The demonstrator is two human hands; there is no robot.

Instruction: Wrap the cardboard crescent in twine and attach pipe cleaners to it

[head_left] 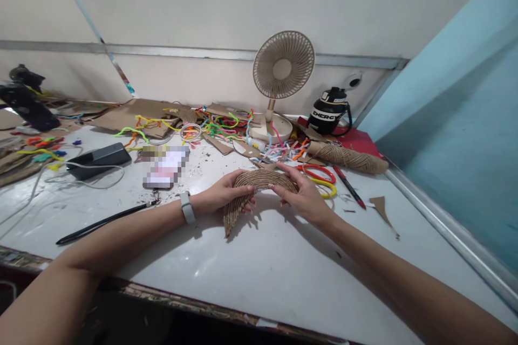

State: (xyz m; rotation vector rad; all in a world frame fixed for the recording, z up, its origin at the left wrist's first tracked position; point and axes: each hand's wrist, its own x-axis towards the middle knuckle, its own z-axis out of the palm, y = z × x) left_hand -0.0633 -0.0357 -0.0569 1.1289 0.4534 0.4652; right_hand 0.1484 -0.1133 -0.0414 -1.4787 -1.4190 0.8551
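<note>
Your left hand and right hand each grip one side of a curved, twine-wrapped cardboard piece, fingers closed on it, its lower tip resting on the white worktop. Just beyond your right hand lie scissors, a red pen and a twine roll.

I see the twine-wrapped crescent on the table, between the left hand and right hand. Behind it stands the fan, with the bottle to its right. The twine spool lies right of the crescent, scissors just before it; the power bank sits far left.
</note>
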